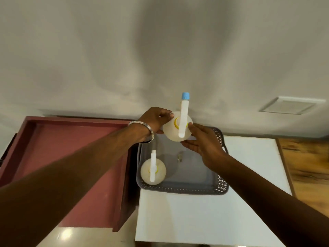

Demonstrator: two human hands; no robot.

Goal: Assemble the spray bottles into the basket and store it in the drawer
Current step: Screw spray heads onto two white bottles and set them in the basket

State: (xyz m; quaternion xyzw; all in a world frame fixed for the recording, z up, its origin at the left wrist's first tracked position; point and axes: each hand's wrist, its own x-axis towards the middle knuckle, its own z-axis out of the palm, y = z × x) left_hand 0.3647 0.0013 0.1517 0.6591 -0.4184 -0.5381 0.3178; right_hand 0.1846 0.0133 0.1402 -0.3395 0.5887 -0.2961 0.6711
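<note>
A white spray bottle [173, 132] with a yellow collar and a blue-tipped white spray head hangs above the far end of the grey lattice basket [181, 190]. My left hand [154, 122] grips its left side and my right hand [203, 143] presses against its right side. A second white spray bottle [147, 172] with a white spray head stands upright in the basket's near-left corner. The basket rests on a white table [204, 216]. Left of it, a dark red drawer [62, 148] stands pulled open, with nothing seen inside.
A small metal piece [180, 157] lies on the basket floor. A wooden surface [306, 166] borders the white table on the right. A pale wall rises behind, with a white plate [288, 106] on it.
</note>
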